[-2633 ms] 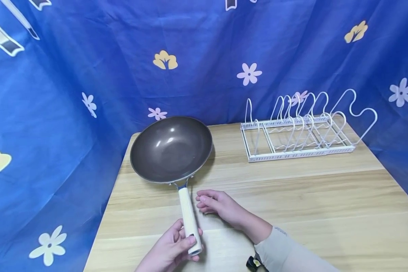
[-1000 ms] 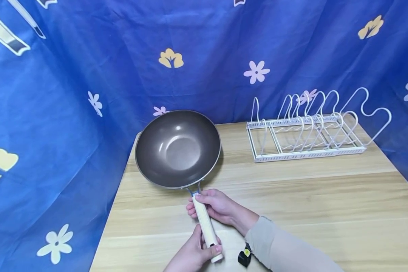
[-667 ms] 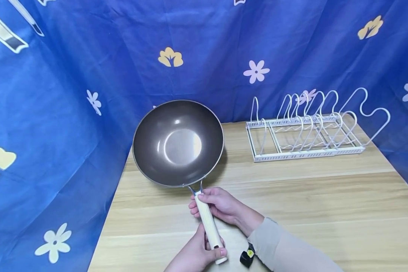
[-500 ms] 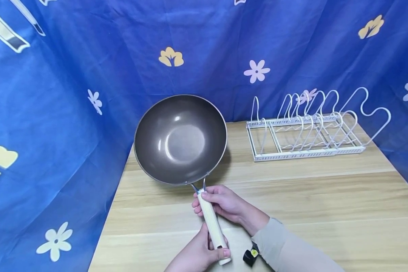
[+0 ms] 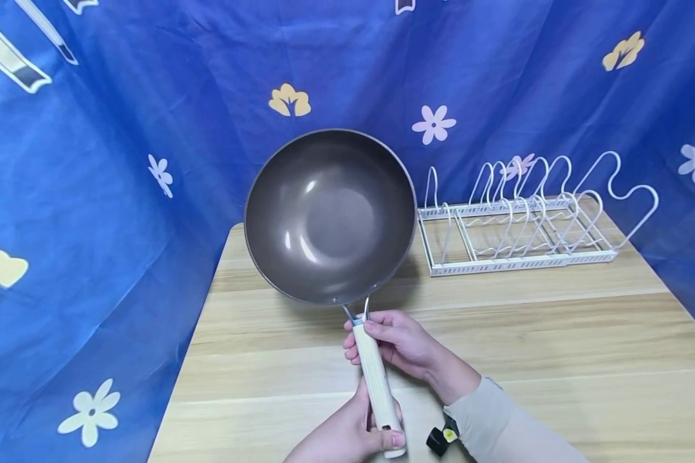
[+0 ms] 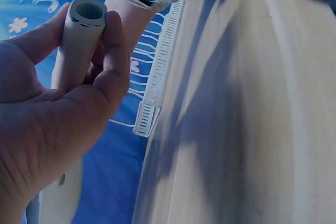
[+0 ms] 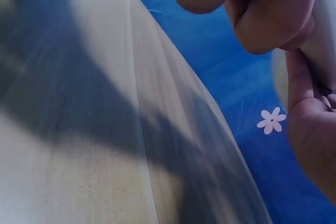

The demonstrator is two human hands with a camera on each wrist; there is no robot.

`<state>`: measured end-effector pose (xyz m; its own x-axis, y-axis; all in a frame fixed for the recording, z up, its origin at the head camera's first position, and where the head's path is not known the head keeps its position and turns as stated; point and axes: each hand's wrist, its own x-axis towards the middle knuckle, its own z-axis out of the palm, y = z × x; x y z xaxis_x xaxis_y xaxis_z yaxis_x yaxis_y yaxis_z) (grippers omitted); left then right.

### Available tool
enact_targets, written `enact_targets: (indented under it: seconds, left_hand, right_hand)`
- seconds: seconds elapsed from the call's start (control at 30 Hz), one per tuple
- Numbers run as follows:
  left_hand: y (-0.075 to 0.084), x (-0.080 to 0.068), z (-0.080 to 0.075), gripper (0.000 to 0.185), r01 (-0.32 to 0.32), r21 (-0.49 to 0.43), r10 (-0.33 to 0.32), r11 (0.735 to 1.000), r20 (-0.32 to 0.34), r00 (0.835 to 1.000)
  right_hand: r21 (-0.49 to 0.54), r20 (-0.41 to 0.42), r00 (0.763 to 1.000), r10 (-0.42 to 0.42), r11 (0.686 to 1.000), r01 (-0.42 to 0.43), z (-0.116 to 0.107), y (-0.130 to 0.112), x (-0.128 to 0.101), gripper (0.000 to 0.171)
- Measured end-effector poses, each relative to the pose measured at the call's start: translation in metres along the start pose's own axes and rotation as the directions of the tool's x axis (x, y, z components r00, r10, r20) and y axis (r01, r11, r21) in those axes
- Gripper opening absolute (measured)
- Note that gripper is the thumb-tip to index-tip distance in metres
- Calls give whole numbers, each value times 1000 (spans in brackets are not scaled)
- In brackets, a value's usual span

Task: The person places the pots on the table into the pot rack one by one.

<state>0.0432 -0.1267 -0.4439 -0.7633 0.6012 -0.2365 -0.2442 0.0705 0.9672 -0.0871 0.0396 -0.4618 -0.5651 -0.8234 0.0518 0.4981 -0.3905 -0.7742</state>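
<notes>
- You've got the wok (image 5: 330,215) off the table (image 5: 556,334), both hands on its handle (image 5: 376,379).
- Left hand (image 5: 347,440) wraps the butt end of the handle, thumb over the top near the hang hole. The left wrist view shows the same: fingers curled round the pale tube (image 6: 79,40), hollow end facing the camera.
- Right hand (image 5: 402,344) clamps the handle's upper end, just below the metal fork that joins it to the bowl. Fingers curl over from the right side. The right wrist view shows curled fingers (image 7: 273,14) close up, little else usable.
- Long axis: handle to bowl runs from about 5 o'clock up to 11 o'clock in the head view. Butt end points at you, bowl points away and slightly left.
- Bowl is tilted up, its dark inside facing the camera, rim near round in view. The far rim overlaps the blue cloth (image 5: 150,96) behind.
- The wok casts a shadow on the table under its near rim.
- White wire rack (image 5: 521,225) sits on the table at 3 o'clock from the bowl, near its rim but apart in view. Its long side runs left-right along the back edge.
- Small black device (image 5: 442,439) with a yellow dot sits by your right sleeve (image 5: 498,424), at 4 o'clock from the handle's butt end.
</notes>
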Motion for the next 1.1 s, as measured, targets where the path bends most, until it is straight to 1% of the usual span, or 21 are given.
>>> enact_targets:
  seconds: [0.1, 0.23, 0.3, 0.43, 0.5, 0.57, 0.63, 0.73, 0.8, 0.87, 0.97, 1.03, 1.1]
  left_hand:
    - [1, 2, 1, 113, -13, -1, 13, 1000, 41, 999]
    - [2, 2, 3, 108, -13, -38, 17, 999, 107, 994]
    - [3, 2, 4, 107, -8, -60, 17, 998, 135, 991]
    - [9, 5, 8, 101, -9, -60, 17, 998, 144, 989]
    - [13, 7, 10, 97, -2, -44, 8, 999, 133, 991]
    - [15, 9, 13, 90, 12, -12, -10, 1000, 107, 994]
    - [16, 13, 16, 79, 29, 35, -31, 999, 67, 997]
    - [16, 20, 20, 62, 35, 117, -36, 992, 4, 999]
    - [17, 26, 22, 56, 29, 158, -25, 987, -28, 999]
    - [19, 31, 25, 54, 24, 161, -16, 987, -47, 999]
    - [24, 39, 30, 58, 30, 129, -21, 991, -75, 997]
    - [27, 43, 34, 59, 41, 96, -32, 995, -92, 995]
    - [30, 46, 38, 58, 46, 83, -36, 995, -118, 992]
  right_hand:
    - [82, 63, 997, -33, 996, 28, -3, 0, -4, 35]
    - [175, 135, 990, -45, 984, 21, -6, -1, -10, 26]
    - [189, 146, 988, -48, 982, 20, -6, -2, -14, 25]
    - [163, 142, 986, -84, 985, 60, -5, -10, -23, 26]
    - [134, 129, 986, -101, 987, 84, -4, -15, -29, 27]
    - [89, 97, 990, -105, 991, 96, -3, -20, -34, 27]
    - [24, 47, 994, -103, 994, 102, -2, -24, -40, 25]
    - [-93, -40, 991, -125, 988, 121, 0, -30, -48, 22]
    - [-172, -76, 984, -161, 974, 146, 1, -34, -53, 22]
    - [-240, -100, 973, -207, 954, 178, 2, -40, -59, 21]
    - [-332, -124, 955, -271, 918, 217, 3, -51, -68, 22]
    - [-379, -147, 941, -304, 896, 231, 4, -59, -75, 22]
    - [-419, -172, 926, -336, 876, 240, 5, -66, -80, 22]
